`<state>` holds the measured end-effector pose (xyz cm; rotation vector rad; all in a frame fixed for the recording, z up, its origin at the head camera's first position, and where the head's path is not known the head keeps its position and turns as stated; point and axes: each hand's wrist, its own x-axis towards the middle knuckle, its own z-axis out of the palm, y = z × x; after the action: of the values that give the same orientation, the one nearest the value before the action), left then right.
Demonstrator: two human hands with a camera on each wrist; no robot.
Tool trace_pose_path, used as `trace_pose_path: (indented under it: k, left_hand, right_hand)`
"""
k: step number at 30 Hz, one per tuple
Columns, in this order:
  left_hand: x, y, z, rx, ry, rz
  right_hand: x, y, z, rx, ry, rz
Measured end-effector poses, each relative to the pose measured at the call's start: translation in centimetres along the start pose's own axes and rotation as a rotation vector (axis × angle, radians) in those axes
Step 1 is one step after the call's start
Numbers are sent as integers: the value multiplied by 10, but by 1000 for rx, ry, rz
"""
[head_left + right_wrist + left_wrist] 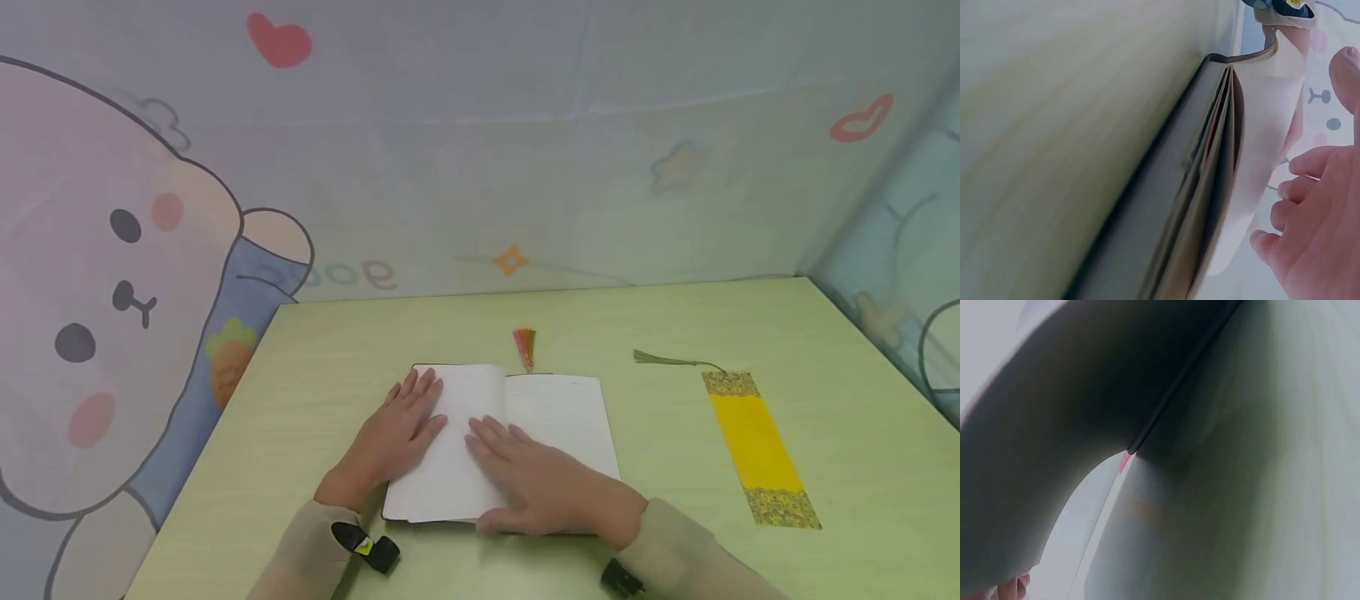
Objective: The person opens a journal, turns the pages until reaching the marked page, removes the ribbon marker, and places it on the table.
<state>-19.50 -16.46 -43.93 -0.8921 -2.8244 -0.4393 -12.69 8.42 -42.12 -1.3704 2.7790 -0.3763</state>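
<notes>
A notebook (562, 417) with white pages lies open on the table. My left hand (397, 429) rests on its left page, fingers extended toward the top edge. My right hand (532, 483) lies with outstretched fingers across the middle of the book, over the fold. Neither hand grips anything. In the right wrist view, the notebook's page (1266, 125) bulges in a curve above the stacked leaves, and the fingers of my right hand (1322, 231) show beside it. A red and orange tassel (526, 348) sticks out beyond the book's top edge.
To the right lies a yellow bookmark (757, 442) with patterned ends and a green tassel (663, 359). The pale green table (360, 333) meets a cartoon-printed cloth (465, 167) at its back edge.
</notes>
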Motion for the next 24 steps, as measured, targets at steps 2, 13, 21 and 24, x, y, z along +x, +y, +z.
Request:
trace_pose_path:
  k: [2,13,21,24]
  left_hand:
    - [-1,0,-1,-4,1,2]
    - [-1,-1,0,26,-40,-11]
    - [-1,-3,-1,58,-32,7]
    - [-1,-4,-1,62,-22,8]
  right_hand:
    - [-4,2,-1,11,6,12]
    - [-31,21,-2,74,-11,171]
    - [-55,37,-8,57,56,186]
    - [-62,43,-9,51,70,197]
